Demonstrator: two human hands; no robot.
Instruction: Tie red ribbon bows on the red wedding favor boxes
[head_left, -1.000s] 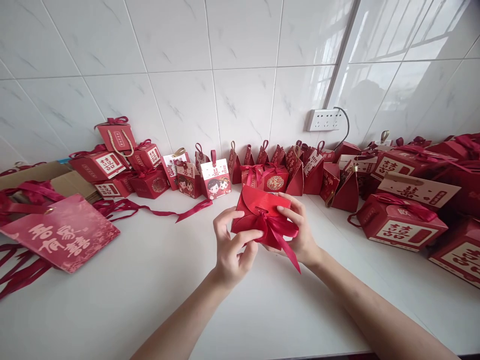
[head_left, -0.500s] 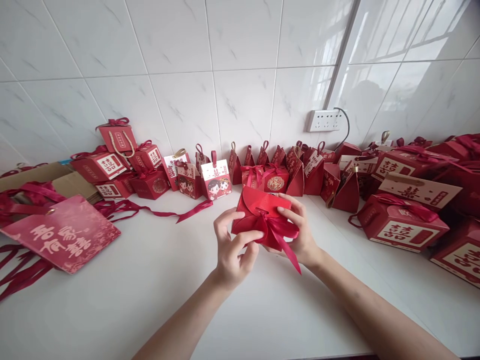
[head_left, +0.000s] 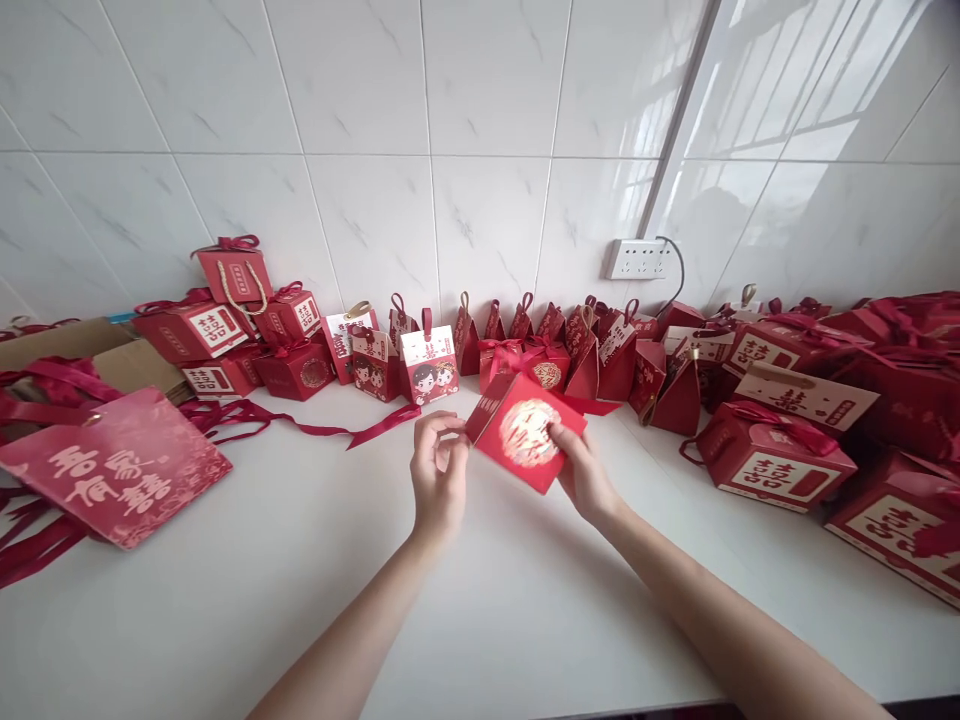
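A red gift box (head_left: pixel 517 430) with a shiny gold round emblem on its front is held tilted above the white table. My right hand (head_left: pixel 589 470) grips its right side, thumb on the front by the emblem and the other fingers hidden behind. My left hand (head_left: pixel 439 465) is closed at the box's left edge, fingertips touching its corner. Part of the box's red ribbon shows beyond the top right edge. Just behind the box stand small red boxes with bows (head_left: pixel 551 368).
Red boxes are stacked at the left (head_left: pixel 225 340), near a large pink-red bag (head_left: pixel 124 465) and loose ribbon (head_left: pixel 300 425). Triangular boxes (head_left: pixel 585 370) line the tiled wall. Larger red boxes (head_left: pixel 780 455) crowd the right side. A power strip (head_left: pixel 639 260) is on the wall.
The box has been turned, so its emblem side faces me instead of the bow side. My left fingers have moved from the bow to the box's left edge.
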